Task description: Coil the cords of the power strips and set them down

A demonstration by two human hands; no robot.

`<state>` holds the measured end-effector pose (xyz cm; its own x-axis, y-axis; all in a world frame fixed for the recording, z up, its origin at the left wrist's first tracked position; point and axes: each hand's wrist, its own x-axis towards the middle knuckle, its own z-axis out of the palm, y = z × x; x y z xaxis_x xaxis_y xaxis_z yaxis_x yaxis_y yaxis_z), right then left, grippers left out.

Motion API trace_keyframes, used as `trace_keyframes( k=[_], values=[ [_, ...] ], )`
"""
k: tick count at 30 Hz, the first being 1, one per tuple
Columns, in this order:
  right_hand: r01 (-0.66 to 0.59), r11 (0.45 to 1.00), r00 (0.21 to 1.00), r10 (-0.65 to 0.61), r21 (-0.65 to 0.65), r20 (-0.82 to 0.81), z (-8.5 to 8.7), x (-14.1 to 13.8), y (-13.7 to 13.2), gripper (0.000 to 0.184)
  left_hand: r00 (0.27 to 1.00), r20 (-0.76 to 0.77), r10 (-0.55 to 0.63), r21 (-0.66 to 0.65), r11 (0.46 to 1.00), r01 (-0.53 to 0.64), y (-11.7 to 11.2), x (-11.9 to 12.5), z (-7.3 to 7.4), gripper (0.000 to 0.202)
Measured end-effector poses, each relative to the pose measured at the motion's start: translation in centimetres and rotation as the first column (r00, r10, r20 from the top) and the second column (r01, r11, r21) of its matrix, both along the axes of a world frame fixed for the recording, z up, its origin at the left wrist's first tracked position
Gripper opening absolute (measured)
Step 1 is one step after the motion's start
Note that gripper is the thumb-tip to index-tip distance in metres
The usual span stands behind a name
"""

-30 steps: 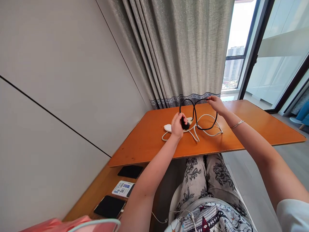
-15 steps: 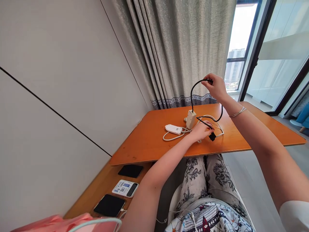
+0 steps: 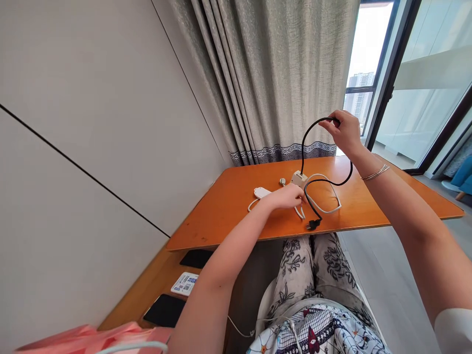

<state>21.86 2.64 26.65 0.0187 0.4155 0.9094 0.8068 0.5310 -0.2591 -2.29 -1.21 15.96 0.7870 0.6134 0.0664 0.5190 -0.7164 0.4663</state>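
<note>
Right fingers [image 3: 328, 127] tight around black cord [image 3: 303, 160] — left fingers [image 3: 298, 191] half-curled by beige block [image 3: 299, 180], grip unclear

The table [image 3: 210, 216] offers passage at left; the looped black cord [image 3: 337, 184] obstructs its middle.

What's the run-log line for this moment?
left hand: beside beige adapter block, grip unclear | right hand: holds black power cord raised | black plug: unconnected, near front edge of tabletop

Your left hand [image 3: 289, 196] hides the lower part of the beige adapter [image 3: 298, 177]; grip unclear. Your left arm [image 3: 221, 268] covers one end of the labelled device [image 3: 183, 283], fine print illegible. Pink bag [image 3: 86, 340]: cut off below.
</note>
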Motion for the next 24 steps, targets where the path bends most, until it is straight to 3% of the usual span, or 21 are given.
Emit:
trace_keyframes(
  k=[2, 4, 6, 8, 12, 15, 17, 20, 22, 24],
  values=[
    [0.010, 1.000, 1.000, -0.010, -0.001, -0.012, -0.1, 0.1, 0.2, 0.025, 0.976, 0.134, 0.173, -0.062, 0.984, -0.166, 0.5, -0.7, 1.0, 0.024],
    [0.004, 1.000, 1.000, -0.004, -0.003, -0.014, 0.0, -0.2, 0.3, 0.027, 0.863, 0.397, 0.312, -0.044, 0.946, -0.322, 1.3, -0.4, 1.5, 0.025],
    [-0.019, 1.000, 1.000, 0.019, 0.002, -0.017, 0.1, -0.8, 0.3, 0.028, 0.732, 0.613, 0.299, -0.042, 0.937, -0.348, 2.3, 0.4, 1.6, 0.030],
    [-0.049, 0.999, 0.999, 0.049, 0.005, -0.023, 0.2, -1.5, 0.1, 0.030, 0.682, 0.691, 0.237, -0.072, 0.962, -0.262, 3.2, 1.2, 1.6, 0.034],
    [-0.085, 0.996, 0.995, 0.083, -0.030, -0.057, 0.4, -2.2, -0.3, 0.034, 0.726, 0.664, 0.178, -0.144, 0.984, -0.109, 3.9, 1.5, 1.8, 0.030],
    [-0.085, 0.993, 0.990, 0.076, -0.083, -0.116, 0.0, -1.7, -0.3, 0.037, 0.712, 0.677, 0.190, -0.335, 0.940, 0.068, 3.3, 0.8, 2.3, 0.039],
    [-0.090, 0.985, 0.985, 0.067, -0.145, -0.157, -0.7, -1.2, -0.1, 0.039, 0.605, 0.752, 0.262, -0.448, 0.876, 0.177, 2.7, 0.5, 2.9, 0.042],
    [-0.137, 0.944, 0.982, 0.089, -0.300, -0.169, -2.4, -1.1, 0.2, 0.036, 0.349, 0.843, 0.410, -0.506, 0.824, 0.256, 1.8, 0.1, 4.5, 0.043],
    [-0.211, 0.865, 0.974, 0.144, -0.456, -0.176, -4.1, -1.5, -0.2, 0.025, 0.247, 0.834, 0.493, -0.548, 0.789, 0.276, 1.2, -0.3, 5.8, 0.040],
    [-0.336, 0.712, 0.941, 0.233, -0.616, -0.244, -6.0, -2.2, -1.1, 0.011, 0.186, 0.822, 0.538, -0.569, 0.763, 0.307, 0.7, -0.7, 7.1, 0.038]
  ],
)
